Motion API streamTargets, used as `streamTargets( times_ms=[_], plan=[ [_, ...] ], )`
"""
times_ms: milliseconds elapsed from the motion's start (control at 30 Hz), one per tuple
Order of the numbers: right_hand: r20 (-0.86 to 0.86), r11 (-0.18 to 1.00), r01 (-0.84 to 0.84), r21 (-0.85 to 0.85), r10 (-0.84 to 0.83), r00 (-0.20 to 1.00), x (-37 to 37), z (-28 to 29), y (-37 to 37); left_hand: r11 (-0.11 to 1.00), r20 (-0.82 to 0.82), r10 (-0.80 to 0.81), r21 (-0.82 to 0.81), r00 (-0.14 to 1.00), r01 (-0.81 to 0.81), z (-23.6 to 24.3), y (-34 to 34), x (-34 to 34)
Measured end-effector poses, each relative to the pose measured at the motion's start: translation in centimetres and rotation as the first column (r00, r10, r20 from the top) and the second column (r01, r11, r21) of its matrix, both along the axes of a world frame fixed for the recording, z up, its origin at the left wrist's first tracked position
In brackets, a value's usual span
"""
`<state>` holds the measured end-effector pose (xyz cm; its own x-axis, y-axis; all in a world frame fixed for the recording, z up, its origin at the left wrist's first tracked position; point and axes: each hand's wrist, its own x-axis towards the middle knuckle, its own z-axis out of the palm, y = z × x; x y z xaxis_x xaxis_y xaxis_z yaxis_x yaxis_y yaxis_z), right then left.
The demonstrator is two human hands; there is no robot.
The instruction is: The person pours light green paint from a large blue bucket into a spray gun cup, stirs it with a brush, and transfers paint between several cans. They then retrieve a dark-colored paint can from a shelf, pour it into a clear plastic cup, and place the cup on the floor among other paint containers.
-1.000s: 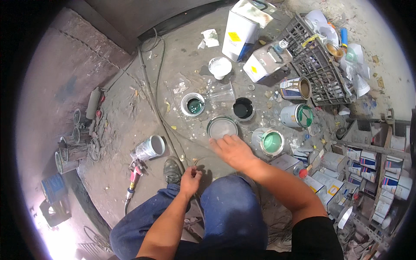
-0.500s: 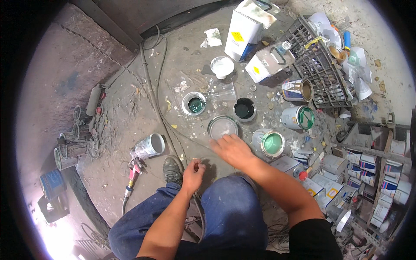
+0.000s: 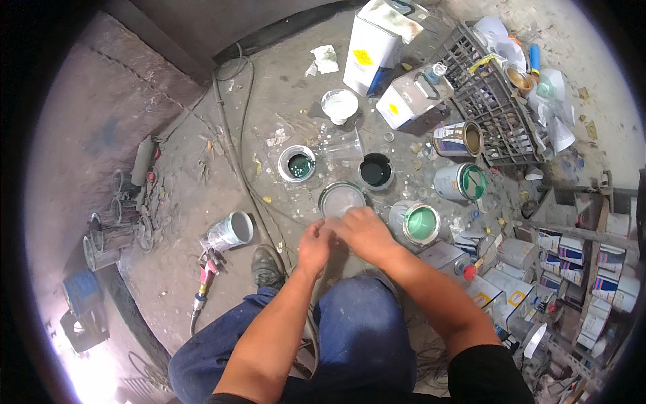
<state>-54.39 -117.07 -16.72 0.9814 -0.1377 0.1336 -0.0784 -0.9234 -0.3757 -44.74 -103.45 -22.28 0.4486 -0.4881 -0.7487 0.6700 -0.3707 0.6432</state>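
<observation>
Over the floor in front of my knees, my left hand and my right hand meet at the fingertips. Both have curled fingers, and whatever may be pinched between them is hidden. Just beyond them lies a round, dark-rimmed lid or shallow tin with a pale grey face; my right fingers overlap its near edge. Behind it stand a dark-filled pot and a pot with dark green liquid. A clear plastic cup lies between those two. To the right is an open can of light green paint.
A spray gun with a grey cup and hose lies left of my shoe. White rectangular tins, a white bowl and a dark plastic crate stand farther off. Several paint tins and shelves line the right. Hoses cross the floor.
My left hand has moved right and forward to meet my right hand. The right hand stays near the round lid or tin, its fingers drawn in slightly.
</observation>
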Motion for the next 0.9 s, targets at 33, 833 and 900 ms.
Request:
streamTargets(
  times_ms=[33,833,900],
  plan=[
    [0.037,0.997,0.06,0.051,-0.062,0.997,-0.1,0.1,-0.2,1.0,0.005,0.017,0.008,1.0,-0.018,0.4,-0.3,-0.1],
    [-0.461,0.185,0.819,0.543,-0.75,0.474,0.8,-2.9,-2.9,0.986,-0.025,0.151,0.074,0.988,-0.148,1.0,-2.1,0.6],
    [-0.479,0.19,0.83,0.524,-0.741,0.472,1.0,-2.3,-3.0,0.984,-0.033,0.16,0.082,0.987,-0.157,1.2,-2.2,0.8]
  ],
)
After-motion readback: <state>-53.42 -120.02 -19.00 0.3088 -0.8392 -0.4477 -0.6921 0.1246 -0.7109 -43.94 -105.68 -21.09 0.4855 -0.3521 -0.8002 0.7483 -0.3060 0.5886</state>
